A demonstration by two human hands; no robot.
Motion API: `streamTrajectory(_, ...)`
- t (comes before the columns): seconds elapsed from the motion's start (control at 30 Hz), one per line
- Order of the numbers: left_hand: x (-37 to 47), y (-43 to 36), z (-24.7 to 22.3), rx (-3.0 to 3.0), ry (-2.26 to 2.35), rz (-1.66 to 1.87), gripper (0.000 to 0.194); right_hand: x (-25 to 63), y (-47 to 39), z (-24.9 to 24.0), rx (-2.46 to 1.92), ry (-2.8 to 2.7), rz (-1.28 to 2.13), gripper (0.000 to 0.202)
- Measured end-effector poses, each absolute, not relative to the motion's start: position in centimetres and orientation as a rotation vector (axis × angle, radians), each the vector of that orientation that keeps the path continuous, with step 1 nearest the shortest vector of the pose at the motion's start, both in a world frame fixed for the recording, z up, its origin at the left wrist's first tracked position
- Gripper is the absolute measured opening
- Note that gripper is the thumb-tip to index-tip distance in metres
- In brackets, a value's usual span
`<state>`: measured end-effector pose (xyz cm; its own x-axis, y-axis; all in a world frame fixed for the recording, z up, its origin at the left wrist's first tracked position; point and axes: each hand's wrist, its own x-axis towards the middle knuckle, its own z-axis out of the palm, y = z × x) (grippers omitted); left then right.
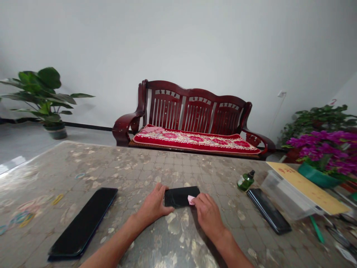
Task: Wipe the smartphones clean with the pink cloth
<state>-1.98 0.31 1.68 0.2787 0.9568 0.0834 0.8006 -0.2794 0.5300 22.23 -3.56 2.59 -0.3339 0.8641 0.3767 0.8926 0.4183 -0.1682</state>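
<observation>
A black smartphone (178, 196) lies flat on the patterned tablecloth, screen up. At its left end, my left hand (154, 203) grips it, thumb along the near edge and fingers at the far edge. My right hand (208, 214) pinches a small pink piece of cloth or paper (191, 200) against the right part of the screen. Faint smears or streaks show on the dark glass. My right palm and fingers hide the phone's lower right corner.
Left of me lies a larger black tablet-like device (85, 222), with rubber bands (26, 216) beyond it. To the right are a green bottle (245, 181), a glossy black case (268, 210), a clear plastic box (287, 195) and a flower pot (318, 175). A wooden bench (195, 111) stands behind the table.
</observation>
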Motion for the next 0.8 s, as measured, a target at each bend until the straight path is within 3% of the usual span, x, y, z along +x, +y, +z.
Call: streamTrajectory(0.8, -1.9, 0.4, 1.9, 2.173, 1.585, 0.548, 0.050, 21.5, -0.3, 3.1, -1.676, -2.215, -0.109, 0.025)
